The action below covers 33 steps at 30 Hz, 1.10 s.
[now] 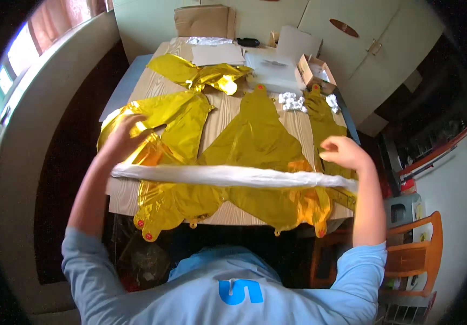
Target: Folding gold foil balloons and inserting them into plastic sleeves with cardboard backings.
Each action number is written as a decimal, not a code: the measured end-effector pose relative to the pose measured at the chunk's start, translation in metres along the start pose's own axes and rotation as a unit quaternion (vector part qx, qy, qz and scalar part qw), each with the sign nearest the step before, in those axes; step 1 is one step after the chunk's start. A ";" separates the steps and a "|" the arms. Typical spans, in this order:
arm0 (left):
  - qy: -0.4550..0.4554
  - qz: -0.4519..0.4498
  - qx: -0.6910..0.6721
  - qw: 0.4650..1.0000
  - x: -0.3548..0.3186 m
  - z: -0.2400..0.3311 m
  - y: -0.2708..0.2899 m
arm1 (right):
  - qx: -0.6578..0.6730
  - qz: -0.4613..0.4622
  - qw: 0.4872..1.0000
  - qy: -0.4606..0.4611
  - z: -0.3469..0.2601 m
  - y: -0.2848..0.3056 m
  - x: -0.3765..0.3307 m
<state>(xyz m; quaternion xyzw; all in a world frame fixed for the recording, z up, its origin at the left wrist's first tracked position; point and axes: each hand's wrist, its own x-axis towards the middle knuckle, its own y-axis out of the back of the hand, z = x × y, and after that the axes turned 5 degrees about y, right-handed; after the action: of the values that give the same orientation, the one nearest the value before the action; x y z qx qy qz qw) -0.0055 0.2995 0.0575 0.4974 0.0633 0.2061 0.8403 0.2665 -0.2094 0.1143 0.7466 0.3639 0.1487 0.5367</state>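
A long, soft white band (233,176), perhaps cloth or bundled thread, stretches between my two wrists above the table. Its ends meet my forearms just below the hands; whether it loops around them I cannot tell. My left hand (124,138) is open, slightly blurred, with fingers bent and apart over a gold foil sheet. On the right, my right hand (346,153) has loosely curled fingers, thumb apart, nothing visible between them. Beneath the band lie flat gold foil balloons (255,135), shiny and creased, with red round spots on some tips. More gold foil (179,70) lies crumpled farther back.
Small white bundles (293,102) rest on the wooden table (228,111). Toward the back are a clear plastic box (271,73), an open cardboard box (316,74) and a light sheet (218,54). A wooden chair (406,252) stands at the right, a brown cushion (205,21) behind.
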 end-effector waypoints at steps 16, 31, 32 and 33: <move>-0.032 -0.023 0.183 0.982 0.074 0.014 -0.079 | 0.404 0.261 0.871 -0.099 -0.095 -0.153 0.406; -0.017 -0.067 0.150 0.986 0.199 0.065 -0.125 | 0.364 -0.095 0.919 -0.115 -0.096 -0.032 0.331; -0.019 -0.068 0.143 0.987 0.198 0.067 -0.123 | 0.317 -0.099 0.937 -0.111 -0.087 -0.016 0.330; -0.017 -0.069 0.134 0.988 0.197 0.068 -0.122 | 0.268 -0.106 0.952 -0.107 -0.075 -0.003 0.332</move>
<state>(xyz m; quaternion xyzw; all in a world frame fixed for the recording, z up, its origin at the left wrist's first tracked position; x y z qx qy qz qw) 0.2290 0.2741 0.0054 0.6033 0.1102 0.1292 0.7793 0.4489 0.0767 0.0846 0.8317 0.4078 -0.0925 0.3653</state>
